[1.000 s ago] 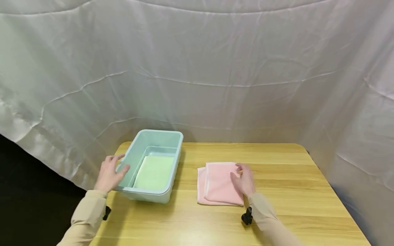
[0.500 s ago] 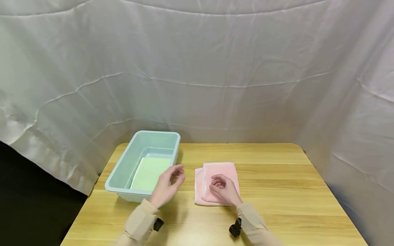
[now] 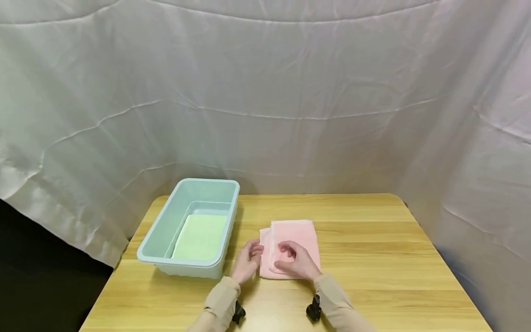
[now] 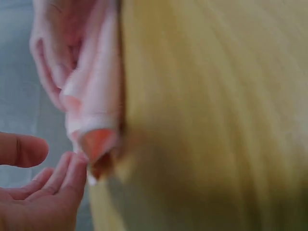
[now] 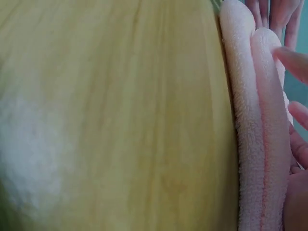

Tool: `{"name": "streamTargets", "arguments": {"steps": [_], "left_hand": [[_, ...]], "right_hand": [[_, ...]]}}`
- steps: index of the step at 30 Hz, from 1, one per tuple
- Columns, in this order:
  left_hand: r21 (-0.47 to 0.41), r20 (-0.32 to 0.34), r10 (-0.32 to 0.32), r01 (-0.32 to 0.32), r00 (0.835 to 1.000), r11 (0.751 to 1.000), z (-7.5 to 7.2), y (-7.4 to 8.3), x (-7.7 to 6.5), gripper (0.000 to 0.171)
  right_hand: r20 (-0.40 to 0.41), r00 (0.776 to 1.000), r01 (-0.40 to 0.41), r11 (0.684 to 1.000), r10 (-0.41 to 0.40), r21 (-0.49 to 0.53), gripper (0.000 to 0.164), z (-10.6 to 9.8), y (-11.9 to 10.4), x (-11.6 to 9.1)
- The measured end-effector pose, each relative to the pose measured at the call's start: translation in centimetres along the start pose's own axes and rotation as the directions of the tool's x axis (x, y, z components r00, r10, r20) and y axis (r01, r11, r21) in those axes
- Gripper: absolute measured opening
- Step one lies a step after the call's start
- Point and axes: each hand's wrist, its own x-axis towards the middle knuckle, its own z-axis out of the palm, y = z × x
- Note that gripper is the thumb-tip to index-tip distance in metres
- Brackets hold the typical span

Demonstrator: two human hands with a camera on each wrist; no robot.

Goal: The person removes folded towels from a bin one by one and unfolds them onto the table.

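Both hands, left hand [image 3: 245, 263] and right hand [image 3: 302, 263]: released; my fingers loosely bent, thumbs parted, nothing held.
Left position: 9 o'clock edge of the pink cloth [image 3: 296, 232]; I cannot confirm contact.
Right position: over the cloth; contact unclear.
Pink cloth: folded, on the table [image 3: 373, 258], at my 12 o'clock.
Blue-green bin [image 3: 209, 191]: at my 11 o'clock; one light-green flat piece [image 3: 200, 236] lies inside.
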Motion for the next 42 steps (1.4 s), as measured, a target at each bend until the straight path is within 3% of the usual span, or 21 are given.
{"name": "streamTargets", "arguments": {"steps": [9, 20, 29, 42], "left_hand": [[0.029, -0.004, -0.035, 0.036, 0.999, 0.999, 0.4, -1.9, 1.1, 0.042], [-0.077, 0.004, -0.096, 0.096, 0.995, 0.992, 0.5, -2.6, 1.3, 0.039], [-0.119, 0.011, -0.110, 0.110, 0.994, 0.987, 0.5, -2.6, 1.2, 0.040], [-0.145, 0.005, -0.106, 0.105, 0.994, 0.984, 0.5, -2.7, 1.2, 0.035]], "right_hand": [[0.083, 0.996, 0.021, 0.998, -0.016, -0.064, 0.058, 0.2, -0.2, 0.0], [0.136, 0.988, 0.104, 0.977, -0.079, -0.186, 0.074, 0.5, -0.1, -0.3], [0.089, 0.987, 0.146, 0.975, -0.133, -0.170, 0.056, 0.8, 0.0, -0.2], [0.077, 0.994, 0.091, 0.985, -0.081, -0.146, 0.038, 0.7, -0.4, -0.4]]}}
